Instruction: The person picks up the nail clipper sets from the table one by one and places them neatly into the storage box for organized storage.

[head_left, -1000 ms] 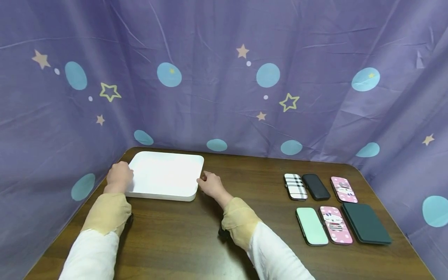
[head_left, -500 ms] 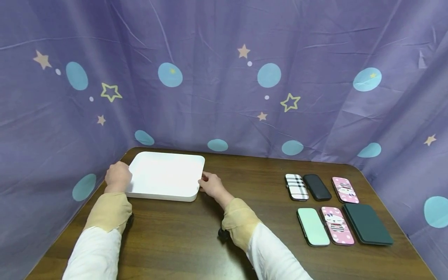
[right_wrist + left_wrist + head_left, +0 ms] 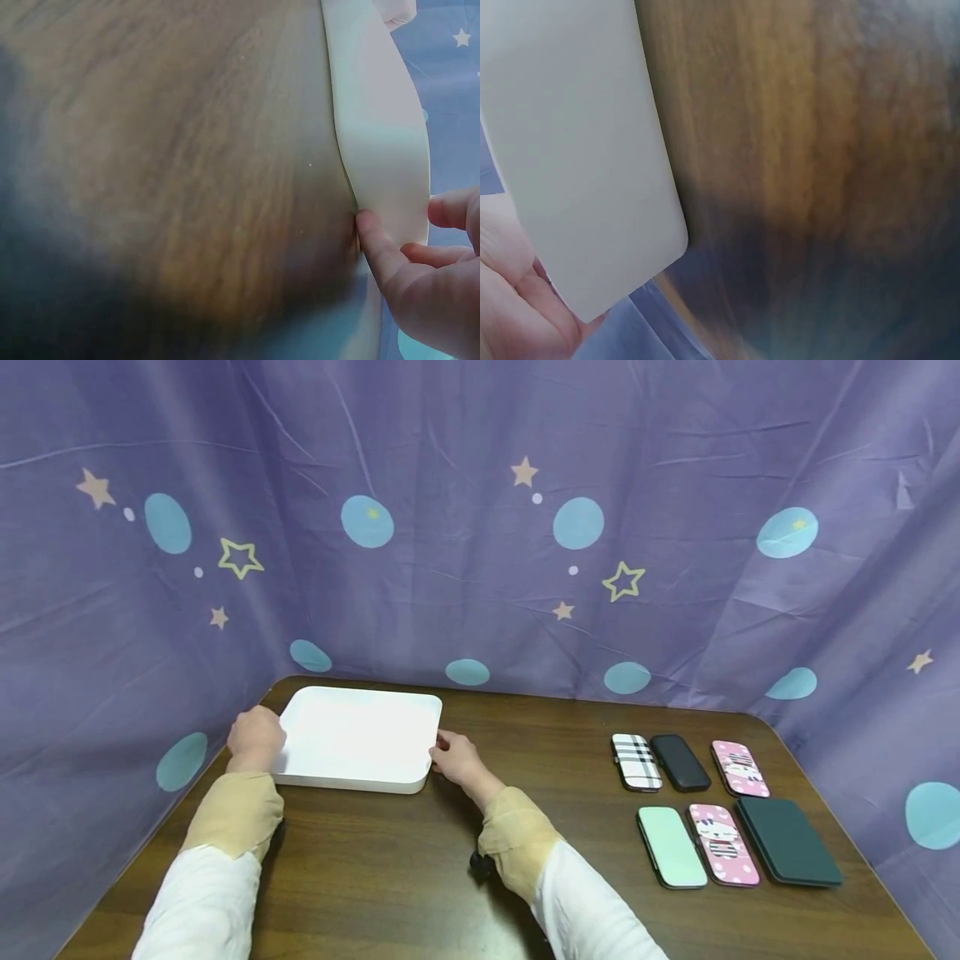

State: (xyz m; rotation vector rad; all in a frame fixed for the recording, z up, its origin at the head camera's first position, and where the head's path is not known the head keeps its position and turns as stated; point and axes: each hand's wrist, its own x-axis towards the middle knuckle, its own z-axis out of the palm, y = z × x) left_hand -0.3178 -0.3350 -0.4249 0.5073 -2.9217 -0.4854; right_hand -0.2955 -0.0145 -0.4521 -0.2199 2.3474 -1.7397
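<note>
A shallow white tray (image 3: 345, 782) with rounded corners lies at the back left of the brown table. My left hand (image 3: 257, 741) grips its left side, fingers mostly hidden in the head view. In the left wrist view, the palm and fingers of that hand (image 3: 517, 300) show beside the tray's corner. On the opposite side, my right hand (image 3: 459, 758) holds the tray's right wall. The right wrist view shows one fingertip of this hand (image 3: 435, 277) at the tray's lower edge and another at its upper rim. Nothing else is in either hand.
On the right of the table (image 3: 375, 877) lie several flat cases: plaid (image 3: 637, 762), black (image 3: 680, 762), mint green (image 3: 671, 847), pink patterned (image 3: 723, 844), another pink one (image 3: 740, 768) and a larger dark green one (image 3: 789, 842). A purple curtain (image 3: 465, 460) hangs close behind the table.
The head view has shifted very slightly. My right hand and the tray's right edge appear a touch farther right; both hands stay at the tray's sides, and the cases have not moved.
</note>
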